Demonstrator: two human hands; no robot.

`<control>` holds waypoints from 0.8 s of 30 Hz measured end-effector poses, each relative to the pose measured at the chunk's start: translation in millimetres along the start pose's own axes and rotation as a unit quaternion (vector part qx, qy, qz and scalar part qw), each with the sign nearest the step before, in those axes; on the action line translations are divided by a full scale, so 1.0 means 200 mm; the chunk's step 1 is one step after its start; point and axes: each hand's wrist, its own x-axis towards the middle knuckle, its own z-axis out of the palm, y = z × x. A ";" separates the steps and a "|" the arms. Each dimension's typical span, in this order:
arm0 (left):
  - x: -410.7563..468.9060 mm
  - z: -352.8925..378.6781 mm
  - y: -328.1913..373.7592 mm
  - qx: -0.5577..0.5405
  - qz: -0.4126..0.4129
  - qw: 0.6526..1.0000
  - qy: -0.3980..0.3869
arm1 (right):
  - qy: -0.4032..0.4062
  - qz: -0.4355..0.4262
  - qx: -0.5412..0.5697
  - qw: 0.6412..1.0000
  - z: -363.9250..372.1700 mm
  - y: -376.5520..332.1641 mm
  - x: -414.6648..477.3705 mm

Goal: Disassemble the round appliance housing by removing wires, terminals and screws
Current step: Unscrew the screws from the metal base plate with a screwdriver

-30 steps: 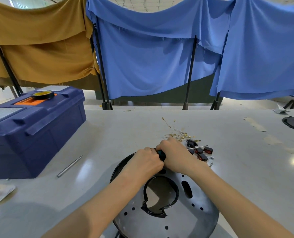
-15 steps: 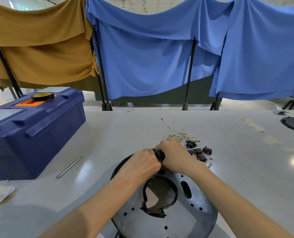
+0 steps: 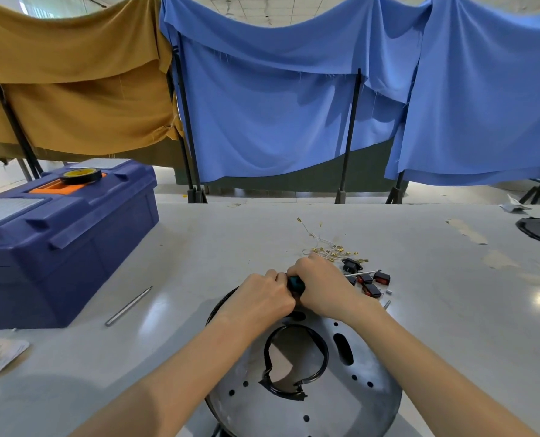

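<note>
Blue and mustard cloths hang behind the pale table (image 3: 420,310), where the round housing (image 3: 341,398) lies flat before me. My left hand (image 3: 262,298) and right hand (image 3: 322,285) are pressed together at its far rim, both wrapped round a teal handle (image 3: 295,283), probably a screwdriver, its tip hidden. Loose wires (image 3: 328,247) and switches (image 3: 373,282) lie just beyond.

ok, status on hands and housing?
Left hand, right hand both grip teal-handled tool at far edge of round grey metal housing. Loose brass-tipped wires, red switches lie just beyond.
</note>
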 end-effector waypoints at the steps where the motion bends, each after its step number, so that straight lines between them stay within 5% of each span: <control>1: 0.00 -0.02 -0.01 0.023 0.009 1.000 0.018 | -0.001 0.004 -0.001 1.000 0.00 0.00 0.00; 13: 0.02 0.06 0.02 0.056 -0.043 0.993 0.097 | 0.011 0.026 -0.004 1.000 -0.01 0.01 0.02; 24: -0.01 0.06 -0.01 -0.020 -0.031 0.998 0.047 | -0.008 0.026 -0.003 1.000 -0.01 0.01 0.02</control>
